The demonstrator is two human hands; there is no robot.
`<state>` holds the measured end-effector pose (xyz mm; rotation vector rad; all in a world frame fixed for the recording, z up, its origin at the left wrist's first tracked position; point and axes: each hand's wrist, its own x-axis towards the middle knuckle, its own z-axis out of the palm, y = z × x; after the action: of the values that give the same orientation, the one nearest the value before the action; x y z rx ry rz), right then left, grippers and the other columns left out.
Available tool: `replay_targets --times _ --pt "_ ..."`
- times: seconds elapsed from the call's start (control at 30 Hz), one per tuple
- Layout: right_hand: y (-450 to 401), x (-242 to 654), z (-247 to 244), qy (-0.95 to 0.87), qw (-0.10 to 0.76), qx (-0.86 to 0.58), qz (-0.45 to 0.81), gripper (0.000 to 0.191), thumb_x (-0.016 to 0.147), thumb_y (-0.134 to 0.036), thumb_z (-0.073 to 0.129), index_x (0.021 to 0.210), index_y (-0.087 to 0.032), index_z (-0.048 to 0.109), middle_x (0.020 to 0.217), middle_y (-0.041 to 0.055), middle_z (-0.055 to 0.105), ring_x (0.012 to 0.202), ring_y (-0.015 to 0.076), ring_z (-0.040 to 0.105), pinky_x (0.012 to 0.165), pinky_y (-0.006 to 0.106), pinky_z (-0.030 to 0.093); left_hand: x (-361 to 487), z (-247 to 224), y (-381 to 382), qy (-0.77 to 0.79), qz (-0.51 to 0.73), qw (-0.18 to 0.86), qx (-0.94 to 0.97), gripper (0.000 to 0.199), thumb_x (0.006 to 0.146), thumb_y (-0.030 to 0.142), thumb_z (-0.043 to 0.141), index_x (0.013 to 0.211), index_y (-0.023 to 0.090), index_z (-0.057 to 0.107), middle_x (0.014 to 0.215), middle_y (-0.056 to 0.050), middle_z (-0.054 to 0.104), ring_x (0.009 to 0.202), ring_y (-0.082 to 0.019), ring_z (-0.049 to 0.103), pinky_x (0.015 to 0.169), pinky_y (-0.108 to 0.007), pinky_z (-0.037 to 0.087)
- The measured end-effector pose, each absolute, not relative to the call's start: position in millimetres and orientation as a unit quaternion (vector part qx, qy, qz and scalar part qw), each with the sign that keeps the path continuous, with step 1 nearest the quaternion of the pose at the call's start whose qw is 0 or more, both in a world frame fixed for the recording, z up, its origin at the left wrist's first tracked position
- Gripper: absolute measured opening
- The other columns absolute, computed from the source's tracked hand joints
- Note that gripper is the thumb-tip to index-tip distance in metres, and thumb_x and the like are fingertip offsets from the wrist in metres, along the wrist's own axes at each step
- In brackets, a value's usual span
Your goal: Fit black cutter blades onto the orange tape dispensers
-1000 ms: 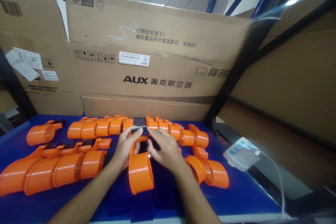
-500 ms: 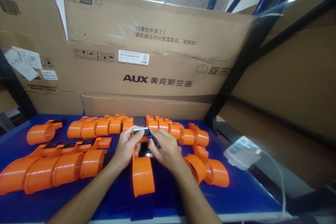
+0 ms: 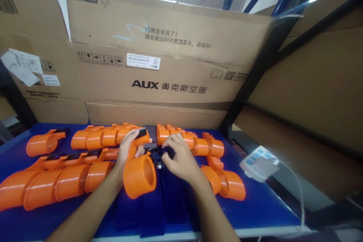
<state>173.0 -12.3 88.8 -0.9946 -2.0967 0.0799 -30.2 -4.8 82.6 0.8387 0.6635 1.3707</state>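
My left hand (image 3: pixel 127 149) is wrapped round the handle of an orange plastic ring-shaped part (image 3: pixel 140 176). The part is tilted, its round opening facing right and towards me, and a black piece (image 3: pixel 141 133) sits at the handle's top end. Just to the right, my right hand (image 3: pixel 181 159) has its fingers curled round a small dark item (image 3: pixel 169 152), whose kind I cannot make out. Small dark and shiny pieces (image 3: pixel 157 159) lie between the hands. A flat dark rectangular device (image 3: pixel 150 136) stands behind them.
Orange ring parts stand in a back row (image 3: pixel 95 139), a left front row (image 3: pixel 72 181) and a right group (image 3: pixel 231 183) on the blue tabletop (image 3: pixel 255 211). Blue strips (image 3: pixel 153 211) lie in front. A white box with a cable (image 3: pixel 259 163) is at right; cardboard (image 3: pixel 170 60) walls the back.
My left hand has moved left with the orange part and turned it, so its ring opening now shows. My right hand has come away from the part, with the small dark item in its fingers.
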Motion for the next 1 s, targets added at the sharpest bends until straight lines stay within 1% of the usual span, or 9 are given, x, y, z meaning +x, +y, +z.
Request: replay_targets --times 0.23,0.3,0.4,0.5,0.6,0.7,0.77,0.9,1.0 --pt "-14.2 174.4 83.7 -0.868 0.298 -0.395 0.033 0.019 0.075 -0.009 0.064 0.088 -0.023 0.066 0.100 0.0057 0.058 0.100 0.0268 0.051 0.092 0.044 0.043 -27.9 82.7 -7.1 0.284 0.618 0.626 0.380 0.033 0.086 0.050 0.067 0.084 0.018 0.057 0.049 0.001 0.060 0.032 -0.007 0.037 0.039 -0.020 0.028" --pt "-13.8 174.0 84.1 -0.867 0.305 -0.393 0.030 0.019 0.078 -0.009 0.064 0.090 -0.023 0.066 0.100 0.0057 0.058 0.099 0.0266 0.052 0.092 0.044 0.043 -25.6 79.7 -6.3 0.289 0.622 0.612 0.393 0.032 0.086 0.050 0.067 0.085 0.019 0.057 0.050 0.000 0.062 0.032 -0.007 0.037 0.040 -0.020 0.027" --pt "-13.8 173.8 87.3 -0.852 0.356 -0.382 0.028 0.017 0.082 -0.008 0.060 0.090 -0.023 0.065 0.100 0.0058 0.059 0.099 0.0259 0.052 0.092 0.043 0.043 -24.0 75.5 -3.4 0.292 0.624 0.607 0.397 0.034 0.084 0.051 0.068 0.086 0.020 0.057 0.050 0.000 0.064 0.031 -0.007 0.037 0.040 -0.020 0.027" --pt "-15.3 174.3 90.5 -0.842 0.384 -0.378 0.032 0.014 0.087 -0.009 0.059 0.088 -0.023 0.064 0.100 0.0055 0.059 0.100 0.0254 0.052 0.091 0.042 0.043 -25.7 72.8 -0.4 0.295 0.613 0.610 0.408 0.036 0.082 0.053 0.069 0.085 0.019 0.059 0.042 0.002 0.055 0.031 -0.009 0.037 0.040 -0.021 0.026" --pt "-17.0 174.8 90.1 -0.859 0.340 -0.382 0.040 0.009 0.085 -0.013 0.065 0.087 -0.022 0.066 0.103 0.0059 0.057 0.102 0.0258 0.051 0.093 0.042 0.042 -28.1 72.2 0.8 0.305 0.601 0.619 0.404 0.038 0.081 0.055 0.071 0.084 0.018 0.061 0.036 0.005 0.046 0.031 -0.010 0.038 0.040 -0.022 0.026" --pt "-17.5 174.7 87.4 -0.873 0.281 -0.395 0.047 0.006 0.085 -0.019 0.070 0.089 -0.022 0.069 0.104 0.0064 0.054 0.102 0.0261 0.049 0.092 0.042 0.041 -28.1 74.0 -0.1 0.311 0.608 0.622 0.383 0.038 0.079 0.054 0.073 0.086 0.018 0.062 0.040 0.005 0.050 0.032 -0.009 0.039 0.041 -0.021 0.028" --pt "-17.0 174.6 86.1 -0.882 0.257 -0.392 0.050 0.010 0.085 -0.021 0.072 0.095 -0.023 0.072 0.105 0.0066 0.053 0.102 0.0258 0.049 0.091 0.042 0.040 -27.0 76.3 -1.2 0.309 0.619 0.616 0.375 0.038 0.079 0.052 0.074 0.087 0.017 0.062 0.044 0.004 0.054 0.032 -0.008 0.039 0.041 -0.021 0.030" --pt "-14.7 175.1 85.5 -0.894 0.246 -0.371 0.047 0.012 0.088 -0.020 0.071 0.098 -0.025 0.076 0.106 0.0065 0.054 0.102 0.0254 0.050 0.090 0.042 0.040 -26.9 80.7 -3.0 0.302 0.626 0.615 0.371 0.038 0.078 0.051 0.074 0.086 0.017 0.060 0.046 0.004 0.055 0.032 -0.008 0.039 0.040 -0.021 0.030" --pt "-12.3 176.1 85.2 -0.884 0.277 -0.374 0.031 0.013 0.091 -0.019 0.067 0.099 -0.026 0.076 0.105 0.0070 0.058 0.101 0.0257 0.052 0.089 0.042 0.042 -31.1 81.8 -2.6 0.298 0.618 0.640 0.346 0.038 0.078 0.052 0.074 0.084 0.016 0.061 0.043 0.005 0.051 0.033 -0.008 0.040 0.039 -0.021 0.032"
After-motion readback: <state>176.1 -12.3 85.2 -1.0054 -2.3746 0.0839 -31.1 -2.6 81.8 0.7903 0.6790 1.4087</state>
